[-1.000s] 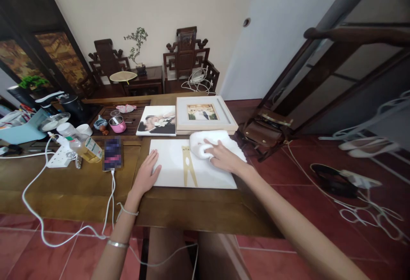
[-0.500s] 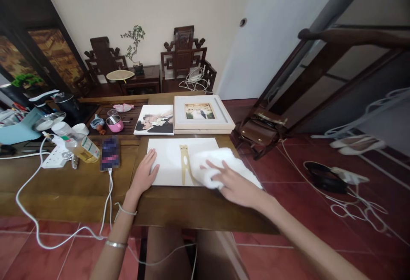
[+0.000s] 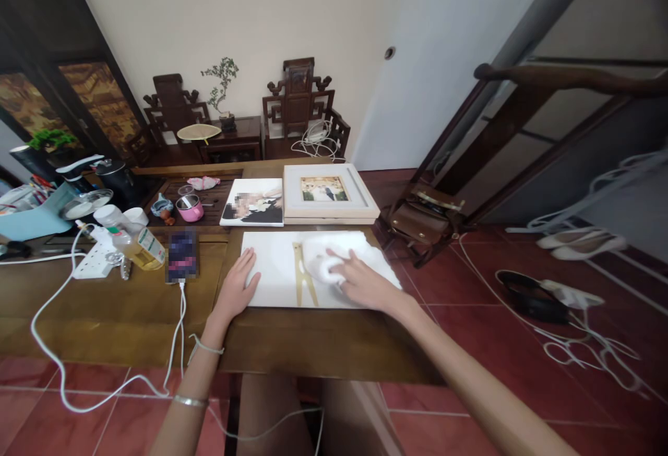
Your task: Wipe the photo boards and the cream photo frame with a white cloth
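A flat white panel (image 3: 271, 282) lies on the wooden table in front of me, with a tan, V-shaped strip piece (image 3: 299, 271) down its middle. My left hand (image 3: 239, 287) rests flat on the panel's left edge, fingers stretched out and holding nothing. On the right part of the panel is a bunched white cloth (image 3: 368, 247). My right hand (image 3: 362, 280) presses and grips this cloth, its index finger extended over it. The cloth covers the panel's right side, and some fingertips are hidden in its folds.
Behind the panel lie a photo print (image 3: 252, 202) and a framed picture (image 3: 328, 193) on a box. To the left are a phone (image 3: 181, 254) with a cable, a bottle (image 3: 140, 247), a power strip (image 3: 94, 261) and a pink cup (image 3: 190, 209). A chair (image 3: 425, 216) stands at right.
My right hand has moved left and slightly away from me with the cloth, nearer the tan piece. My left hand stays at the panel's edge. The view has tilted slightly up.
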Demonstrator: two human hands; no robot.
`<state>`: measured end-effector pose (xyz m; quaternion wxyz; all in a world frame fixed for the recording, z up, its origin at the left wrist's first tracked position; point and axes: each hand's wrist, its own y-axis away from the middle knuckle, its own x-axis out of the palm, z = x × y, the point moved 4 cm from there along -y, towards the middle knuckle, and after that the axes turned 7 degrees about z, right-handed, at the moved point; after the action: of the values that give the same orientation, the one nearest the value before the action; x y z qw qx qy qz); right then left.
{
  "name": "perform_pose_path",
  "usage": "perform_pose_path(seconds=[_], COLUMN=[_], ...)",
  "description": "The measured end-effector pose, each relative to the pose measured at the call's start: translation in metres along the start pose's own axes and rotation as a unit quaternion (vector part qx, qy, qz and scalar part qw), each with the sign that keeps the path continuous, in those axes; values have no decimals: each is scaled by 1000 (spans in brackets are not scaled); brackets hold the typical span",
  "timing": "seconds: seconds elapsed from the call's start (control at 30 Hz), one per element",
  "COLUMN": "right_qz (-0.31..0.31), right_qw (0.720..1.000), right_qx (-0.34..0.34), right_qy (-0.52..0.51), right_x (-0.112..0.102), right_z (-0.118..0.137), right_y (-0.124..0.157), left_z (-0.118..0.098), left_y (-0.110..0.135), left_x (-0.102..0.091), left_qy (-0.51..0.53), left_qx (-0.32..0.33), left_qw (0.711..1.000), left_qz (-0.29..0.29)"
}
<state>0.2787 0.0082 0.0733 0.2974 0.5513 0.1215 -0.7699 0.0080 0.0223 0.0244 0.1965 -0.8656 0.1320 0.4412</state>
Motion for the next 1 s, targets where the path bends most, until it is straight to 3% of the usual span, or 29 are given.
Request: perform_pose_path(seconds=[0.13, 0.23, 0.33, 0.47, 0.57, 0.67, 0.77, 0.9, 1.0], right_qz=[66, 82, 37, -23, -56, -64, -59, -37, -15], right_qw=[997, 995, 997, 999, 997, 997, 998, 998, 996], right_qx=[-27, -20, -7, 14, 50, 46, 13, -52, -85], right_qy=[-42, -60, -63, -32, -8, 7, 27, 19, -3], right_x=[7, 7, 5, -1, -8, -4, 12, 39, 46], right_z=[33, 37, 23, 7, 10, 25, 41, 63, 77], right_y=[56, 67, 40, -29, -71, -82, -60, -3, 30], left_z=[-2, -3, -3, -1, 1, 2, 4, 4, 2], left_y=[0, 0, -1, -1, -1, 0, 1, 1, 1], left_x=[0, 0, 0, 0, 1, 2, 4, 6, 7], left_qy=[-8, -12, -13, -6, -4, -1, 1, -2, -5], left_qx=[-11, -12, -8, -1, -6, -9, -4, 0, -6], left_qw=[1000, 1000, 1000, 1000, 1000, 1000, 1000, 1000, 1000], left_qz=[6, 9, 6, 0, 3, 2, -6, -10, -4])
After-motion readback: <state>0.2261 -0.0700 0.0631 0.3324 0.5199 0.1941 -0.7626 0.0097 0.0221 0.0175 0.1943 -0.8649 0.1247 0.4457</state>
